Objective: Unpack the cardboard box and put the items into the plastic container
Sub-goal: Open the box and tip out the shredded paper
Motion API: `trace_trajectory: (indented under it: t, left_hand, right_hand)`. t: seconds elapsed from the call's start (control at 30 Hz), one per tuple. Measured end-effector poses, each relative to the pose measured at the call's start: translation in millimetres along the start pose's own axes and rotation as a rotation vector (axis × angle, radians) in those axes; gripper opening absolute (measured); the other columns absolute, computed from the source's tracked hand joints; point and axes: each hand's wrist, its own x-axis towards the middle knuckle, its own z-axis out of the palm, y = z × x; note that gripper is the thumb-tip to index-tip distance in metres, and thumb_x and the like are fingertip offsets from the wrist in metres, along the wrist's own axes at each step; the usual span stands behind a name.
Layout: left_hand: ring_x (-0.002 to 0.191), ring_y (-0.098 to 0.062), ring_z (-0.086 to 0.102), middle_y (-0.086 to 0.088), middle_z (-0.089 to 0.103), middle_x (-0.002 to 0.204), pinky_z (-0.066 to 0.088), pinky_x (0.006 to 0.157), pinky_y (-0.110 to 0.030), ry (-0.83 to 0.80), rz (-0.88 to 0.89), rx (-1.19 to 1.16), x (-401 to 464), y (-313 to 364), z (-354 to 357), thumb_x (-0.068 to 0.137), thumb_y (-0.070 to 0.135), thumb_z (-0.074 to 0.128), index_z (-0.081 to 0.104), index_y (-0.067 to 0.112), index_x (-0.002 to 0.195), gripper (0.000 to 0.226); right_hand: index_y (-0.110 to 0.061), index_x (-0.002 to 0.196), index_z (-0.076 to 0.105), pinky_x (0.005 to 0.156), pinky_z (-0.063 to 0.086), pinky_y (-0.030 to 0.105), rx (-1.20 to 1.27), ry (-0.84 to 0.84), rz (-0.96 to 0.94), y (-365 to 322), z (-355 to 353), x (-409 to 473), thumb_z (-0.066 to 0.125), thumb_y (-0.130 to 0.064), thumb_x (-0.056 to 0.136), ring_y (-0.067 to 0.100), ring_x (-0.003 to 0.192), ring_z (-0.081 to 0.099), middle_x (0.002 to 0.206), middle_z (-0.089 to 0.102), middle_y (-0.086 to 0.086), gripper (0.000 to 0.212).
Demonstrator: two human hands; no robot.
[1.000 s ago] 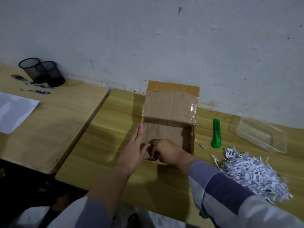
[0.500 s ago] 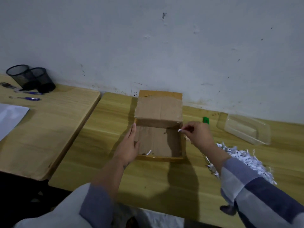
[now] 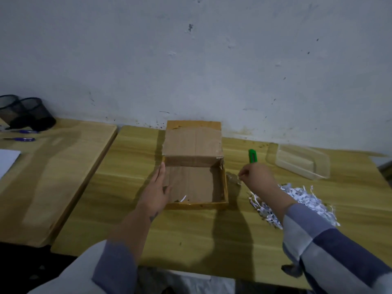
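The open cardboard box (image 3: pixel 196 184) sits mid-table with its flap folded back toward the wall. One white paper strip (image 3: pixel 183 198) lies in its near-left corner; otherwise its floor shows bare. My left hand (image 3: pixel 156 194) rests flat against the box's left wall, fingers extended. My right hand (image 3: pixel 255 176) hovers just right of the box, fingertips pinched on a small paper scrap. The clear plastic container (image 3: pixel 303 161) stands at the back right. A heap of shredded paper (image 3: pixel 301 199) lies on the table under my right forearm.
A green utility knife (image 3: pixel 252 155) lies between the box and the container. On the second table to the left are two black mesh pen cups (image 3: pixel 25 112), purple pens (image 3: pixel 20 139) and a white sheet (image 3: pixel 7 161). The wall runs close behind.
My right hand came out of the box with a paper scrap and moved right, over the table beside the box. My left hand stayed against the box's left wall.
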Motion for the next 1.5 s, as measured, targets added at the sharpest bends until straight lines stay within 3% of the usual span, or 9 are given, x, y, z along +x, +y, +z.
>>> trace_trajectory:
  t: [0.1, 0.2, 0.43, 0.73, 0.9, 1.0, 1.13, 1.3, 1.5]
  left_hand:
    - [0.141, -0.017, 0.027, 0.012, 0.003, 0.160, 0.030, 0.109, -0.030, 0.007, 0.004, -0.006, -3.3, 2.3, -0.7, 0.098, 0.024, 0.046, -0.007, 0.030, 0.151, 0.075]
    - [0.135, -0.015, 0.036, 0.014, 0.003, 0.160, 0.036, 0.104, -0.030, 0.025, 0.013, -0.022, -9.5, 4.2, -2.1, 0.098, 0.025, 0.046, -0.008, 0.033, 0.150, 0.075]
    - [0.128, -0.017, 0.043, 0.016, 0.000, 0.159, 0.037, 0.100, -0.028, 0.030, 0.041, -0.047, -19.9, 5.9, -6.4, 0.098, 0.024, 0.047, -0.009, 0.037, 0.149, 0.077]
    - [0.121, -0.024, 0.051, 0.014, 0.001, 0.160, 0.043, 0.097, -0.035, 0.002, -0.002, -0.025, -14.7, 0.3, -8.2, 0.098, 0.030, 0.046, -0.010, 0.035, 0.150, 0.077]
    - [0.124, -0.017, 0.048, 0.012, 0.002, 0.160, 0.041, 0.097, -0.031, -0.018, -0.007, -0.020, -13.0, 3.1, -8.5, 0.098, 0.030, 0.047, -0.011, 0.034, 0.150, 0.078]
    - [0.106, -0.007, 0.054, 0.013, 0.003, 0.160, 0.042, 0.097, -0.032, -0.025, -0.002, -0.026, -12.3, 5.5, -9.8, 0.098, 0.029, 0.047, -0.008, 0.032, 0.151, 0.076]
    - [0.126, -0.020, 0.047, 0.013, 0.004, 0.160, 0.039, 0.101, -0.034, -0.018, -0.006, -0.018, -10.6, 5.9, -8.7, 0.098, 0.027, 0.047, -0.006, 0.030, 0.151, 0.075]
    - [0.125, -0.014, 0.046, 0.013, 0.004, 0.160, 0.032, 0.100, -0.023, -0.020, 0.008, -0.030, -9.4, 3.6, -6.1, 0.097, 0.027, 0.050, -0.005, 0.030, 0.151, 0.078]
    - [0.135, -0.010, 0.034, 0.015, 0.003, 0.159, 0.029, 0.099, -0.020, 0.005, 0.042, -0.038, -11.9, -1.1, -3.1, 0.097, 0.028, 0.050, -0.007, 0.034, 0.150, 0.078]
  right_hand:
    - [-0.015, 0.104, 0.072, 0.079, 0.047, 0.025, 0.116, 0.017, -0.200, -32.4, 2.1, -0.5, 0.058, -0.009, 0.088, 0.020, 0.089, 0.065, 0.102, 0.073, 0.007, 0.022]
    - [-0.018, 0.104, 0.072, 0.093, 0.049, 0.024, 0.092, -0.172, -0.382, -69.5, 21.0, -4.1, 0.065, -0.011, 0.085, 0.014, 0.099, 0.063, 0.109, 0.070, 0.000, 0.021]
    - [-0.020, 0.105, 0.071, 0.097, 0.048, 0.033, -0.168, -0.401, -0.529, -103.2, 73.2, 6.7, 0.065, -0.017, 0.085, 0.021, 0.108, 0.061, 0.114, 0.069, 0.003, 0.021]
    - [-0.022, 0.089, 0.069, 0.081, 0.051, 0.033, -0.247, -0.362, -0.576, -102.6, 91.1, 12.2, 0.060, -0.019, 0.082, 0.025, 0.097, 0.062, 0.105, 0.067, 0.005, 0.012]
    - [-0.019, 0.097, 0.062, 0.085, 0.048, 0.038, -0.294, -0.366, -0.579, -99.4, 89.9, 10.4, 0.052, -0.017, 0.089, 0.028, 0.102, 0.056, 0.112, 0.059, 0.009, 0.013]
    - [-0.014, 0.101, 0.061, 0.091, 0.044, 0.040, -0.250, -0.332, -0.496, -88.0, 82.0, 11.2, 0.047, -0.019, 0.092, 0.029, 0.108, 0.052, 0.114, 0.058, 0.012, 0.017]
    - [-0.015, 0.088, 0.061, 0.088, 0.044, 0.034, -0.123, -0.293, -0.445, -76.0, 65.5, 14.5, 0.047, -0.011, 0.091, 0.030, 0.103, 0.059, 0.106, 0.066, 0.014, 0.014]
    - [-0.013, 0.096, 0.070, 0.087, 0.050, 0.032, -0.097, -0.320, -0.448, -77.9, 61.0, 12.7, 0.064, -0.015, 0.084, 0.025, 0.099, 0.064, 0.103, 0.072, 0.009, 0.014]
    - [-0.017, 0.108, 0.068, 0.093, 0.051, 0.038, -0.152, -0.367, -0.468, -91.0, 79.4, 8.3, 0.062, -0.022, 0.087, 0.023, 0.104, 0.062, 0.110, 0.068, 0.006, 0.023]
